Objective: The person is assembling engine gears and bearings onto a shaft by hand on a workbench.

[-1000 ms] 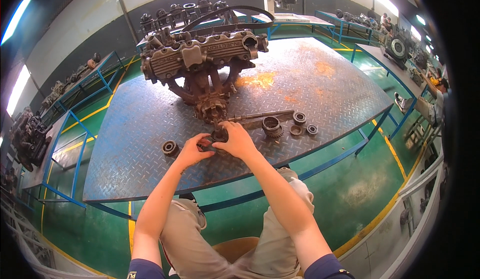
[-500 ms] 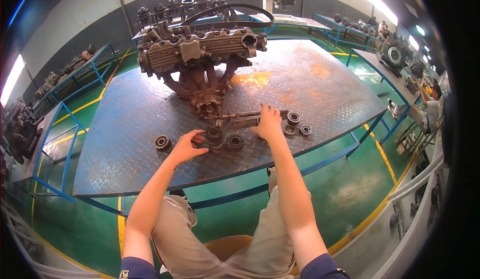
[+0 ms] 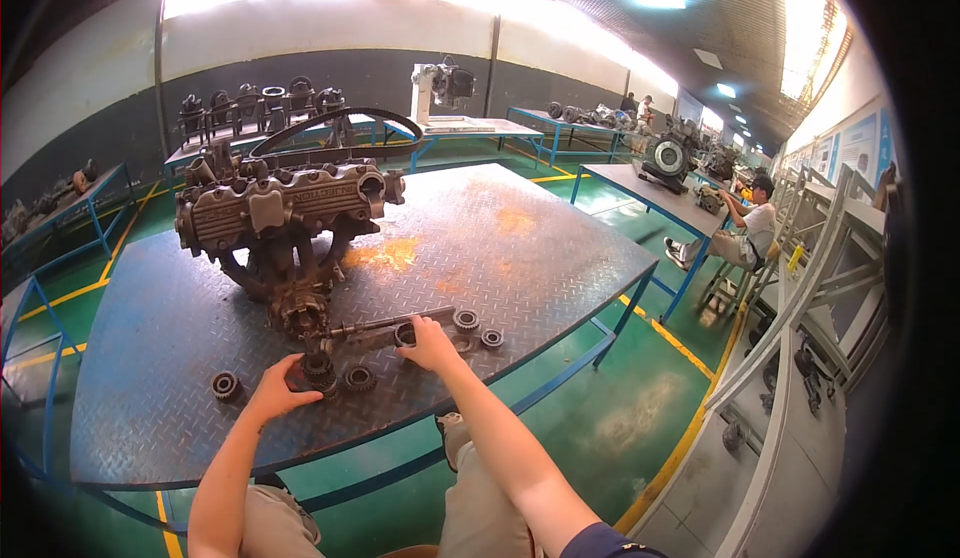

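A big engine block (image 3: 285, 208) sits on the steel desk (image 3: 530, 248) beyond the fingers. A lone small gear (image 3: 225, 386) lies left of them, two more gears (image 3: 478, 328) to their right. Far right, a seated person (image 3: 745, 233) works at a blue bench (image 3: 640, 183).

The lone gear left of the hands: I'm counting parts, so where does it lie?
In the head view, the lone gear lies on the steel table near its front-left edge, just left of the left hand, apart from it.
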`<state>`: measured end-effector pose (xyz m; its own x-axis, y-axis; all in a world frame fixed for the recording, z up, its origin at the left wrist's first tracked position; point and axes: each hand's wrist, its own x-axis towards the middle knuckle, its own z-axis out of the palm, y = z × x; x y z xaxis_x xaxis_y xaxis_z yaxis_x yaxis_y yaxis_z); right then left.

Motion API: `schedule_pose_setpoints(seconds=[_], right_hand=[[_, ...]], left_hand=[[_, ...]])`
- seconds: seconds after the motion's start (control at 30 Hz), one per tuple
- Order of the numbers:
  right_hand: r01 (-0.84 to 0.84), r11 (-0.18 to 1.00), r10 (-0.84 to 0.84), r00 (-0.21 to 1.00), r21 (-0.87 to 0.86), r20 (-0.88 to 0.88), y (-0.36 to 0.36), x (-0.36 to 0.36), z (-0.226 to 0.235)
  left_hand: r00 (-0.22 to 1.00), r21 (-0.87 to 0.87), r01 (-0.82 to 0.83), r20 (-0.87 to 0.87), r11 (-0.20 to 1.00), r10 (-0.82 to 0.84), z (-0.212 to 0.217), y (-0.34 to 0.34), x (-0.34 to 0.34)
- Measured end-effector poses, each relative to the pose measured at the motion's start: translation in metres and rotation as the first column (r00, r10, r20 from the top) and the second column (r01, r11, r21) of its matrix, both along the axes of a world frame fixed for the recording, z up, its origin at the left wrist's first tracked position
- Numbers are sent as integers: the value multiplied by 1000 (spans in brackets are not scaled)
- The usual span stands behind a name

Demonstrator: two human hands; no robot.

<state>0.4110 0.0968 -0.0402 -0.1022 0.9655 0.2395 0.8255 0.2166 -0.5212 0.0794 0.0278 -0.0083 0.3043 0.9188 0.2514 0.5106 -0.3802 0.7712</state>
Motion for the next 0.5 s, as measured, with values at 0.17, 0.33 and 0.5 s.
schedule_pose_setpoints(seconds=[0.17,0.33,0.5], right_hand=[[48,995,-48,999,86,0,-3,2,7],[1,972,15,998,236,-67,-8,-21,24],[-77,938,196,922,338,-333,-28,-57,63]], left_hand=[[999,-47,-37,30,998,39,15,-7,16],[996,4,-90,3,996,90,16,-12,13],[989,11,4,147,1000,-5,-1,5,13]])
